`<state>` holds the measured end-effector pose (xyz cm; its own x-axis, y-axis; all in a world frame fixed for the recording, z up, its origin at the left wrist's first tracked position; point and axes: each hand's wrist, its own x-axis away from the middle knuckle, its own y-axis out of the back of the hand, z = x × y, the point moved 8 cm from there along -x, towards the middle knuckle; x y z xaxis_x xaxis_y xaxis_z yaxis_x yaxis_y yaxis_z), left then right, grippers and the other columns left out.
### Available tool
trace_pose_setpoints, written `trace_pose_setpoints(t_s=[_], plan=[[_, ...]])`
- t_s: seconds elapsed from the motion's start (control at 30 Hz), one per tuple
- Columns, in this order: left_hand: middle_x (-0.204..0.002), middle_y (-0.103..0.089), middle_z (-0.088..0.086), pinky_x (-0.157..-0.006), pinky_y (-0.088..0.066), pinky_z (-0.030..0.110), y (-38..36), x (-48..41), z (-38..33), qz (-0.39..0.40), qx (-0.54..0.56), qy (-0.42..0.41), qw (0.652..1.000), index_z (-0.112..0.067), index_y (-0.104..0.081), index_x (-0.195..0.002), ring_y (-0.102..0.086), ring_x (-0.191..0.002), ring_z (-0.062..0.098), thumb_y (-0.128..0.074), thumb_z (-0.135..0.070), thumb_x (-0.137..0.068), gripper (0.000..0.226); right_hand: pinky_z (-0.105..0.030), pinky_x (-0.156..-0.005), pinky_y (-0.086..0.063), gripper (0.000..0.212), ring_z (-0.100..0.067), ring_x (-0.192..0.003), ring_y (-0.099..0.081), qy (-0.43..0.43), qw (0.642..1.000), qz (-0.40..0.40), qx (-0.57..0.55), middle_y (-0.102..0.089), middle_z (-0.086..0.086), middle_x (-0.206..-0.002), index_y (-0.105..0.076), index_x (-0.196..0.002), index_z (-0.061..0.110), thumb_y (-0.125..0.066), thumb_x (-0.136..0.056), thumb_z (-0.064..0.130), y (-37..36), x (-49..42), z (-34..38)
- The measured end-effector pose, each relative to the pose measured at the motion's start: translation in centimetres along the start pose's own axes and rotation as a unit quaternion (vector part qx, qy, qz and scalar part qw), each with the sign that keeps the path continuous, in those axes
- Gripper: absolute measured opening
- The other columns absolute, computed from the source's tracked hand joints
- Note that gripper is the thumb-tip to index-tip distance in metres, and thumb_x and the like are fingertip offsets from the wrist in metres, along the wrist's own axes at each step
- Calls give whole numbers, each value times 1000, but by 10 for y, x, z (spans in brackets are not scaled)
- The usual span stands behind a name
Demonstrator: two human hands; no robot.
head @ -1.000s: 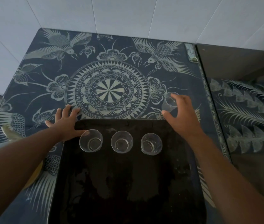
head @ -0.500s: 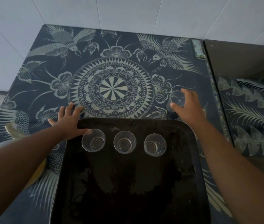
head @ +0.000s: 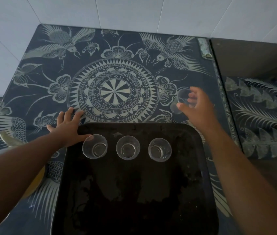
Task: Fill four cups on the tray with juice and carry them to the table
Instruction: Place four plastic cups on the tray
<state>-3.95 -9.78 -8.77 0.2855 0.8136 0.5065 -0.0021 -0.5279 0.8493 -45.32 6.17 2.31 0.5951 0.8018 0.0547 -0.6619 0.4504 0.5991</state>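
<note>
A black tray (head: 134, 192) lies on the dark patterned tabletop (head: 114, 95) in front of me. Three clear empty cups stand in a row near its far edge: left cup (head: 94, 146), middle cup (head: 128, 147), right cup (head: 159, 149). My right hand (head: 197, 107) grips a fourth clear cup (head: 181, 99), tilted, just beyond the tray's far right corner. My left hand (head: 68, 126) lies flat with spread fingers on the tray's far left corner and the tabletop. No juice container is in view.
White tiled wall runs behind the table. A second glass-topped surface (head: 261, 116) adjoins on the right, beyond a metal hinge (head: 204, 48). A yellowish object (head: 37, 180) shows partly under my left forearm.
My right hand with the fourth cup has lifted slightly and tipped the cup more on its side. My left hand stays at the tray's corner. The camera has shifted a little.
</note>
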Motion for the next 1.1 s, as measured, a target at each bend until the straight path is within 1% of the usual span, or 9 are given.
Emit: trace_pose_setpoints(t_s=[0.1, 0.2, 0.27, 0.37, 0.43, 0.53, 0.8, 1.1], plan=[[-174, 14, 0, -112, -11, 85, 0, 0, 1, -2, -1, -2, 1000, -40, -8, -163, 13, -159, 38, -76, -72, -73, 117, -30, -99, -45, 69, -11, -122, -55, 12, 1000, 14, 3, -50, 0, -139, -41, -147, 20, -75, -87, 24, 7, 22, 0], [-174, 13, 1, -112, -10, 85, 0, 1, 1, -4, 0, -2, 1000, -39, -9, -163, 13, -159, 38, -76, -71, -73, 117, -31, -101, -44, 77, -9, -123, -53, 12, 999, 31, 6, -50, 4, -138, -35, -151, 22, -76, -86, 26, 7, 44, -8], [-174, 13, 1, -112, -10, 85, 1, 1, 1, -3, 1, -2, 1000, -39, -10, -163, 12, -159, 38, -77, -71, -72, 117, -32, -103, -43, 80, -10, -126, -51, 12, 999, 49, 17, -49, 4, -138, -33, -152, 19, -77, -86, 25, 3, 59, -16], [-174, 13, 0, -112, -10, 85, 1, 1, 0, 0, 2, -4, 1000, -39, -10, -163, 13, -159, 37, -77, -71, -72, 117, -32, -107, -44, 78, -10, -129, -50, 5, 998, 64, 27, -49, 1, -140, -36, -151, 17, -78, -84, 20, -1, 76, -27], [-174, 14, 0, -112, -10, 85, 1, 1, 0, 2, 3, -4, 1000, -38, -10, -163, 13, -159, 37, -77, -71, -72, 118, -32, -107, -44, 78, -9, -128, -49, 6, 997, 70, 39, -48, 2, -140, -37, -150, 17, -78, -84, 20, -5, 85, -33], [-174, 14, 0, -112, -9, 85, 1, 0, 0, 3, 7, -3, 1000, -39, -9, -163, 14, -159, 38, -78, -71, -71, 119, -34, -107, -46, 78, -10, -128, -49, 0, 996, 75, 51, -45, 3, -140, -38, -150, 18, -78, -84, 19, -8, 97, -44], [-173, 15, 1, -112, -10, 85, 3, 0, 0, 4, 2, -4, 1000, -37, -8, -163, 14, -158, 39, -77, -71, -72, 120, -38, -109, -46, 80, -9, -130, -47, -9, 995, 76, 58, -43, 3, -140, -34, -151, 17, -78, -84, 16, -9, 122, -57], [-173, 15, 1, -111, -8, 86, 0, -1, -1, 6, 10, -14, 1000, -37, -8, -163, 15, -158, 39, -77, -71, -72, 120, -35, -107, -45, 80, -9, -130, -43, -6, 991, 90, 97, -34, 1, -144, -29, -152, 15, -74, -86, 14, -11, 133, -55]])
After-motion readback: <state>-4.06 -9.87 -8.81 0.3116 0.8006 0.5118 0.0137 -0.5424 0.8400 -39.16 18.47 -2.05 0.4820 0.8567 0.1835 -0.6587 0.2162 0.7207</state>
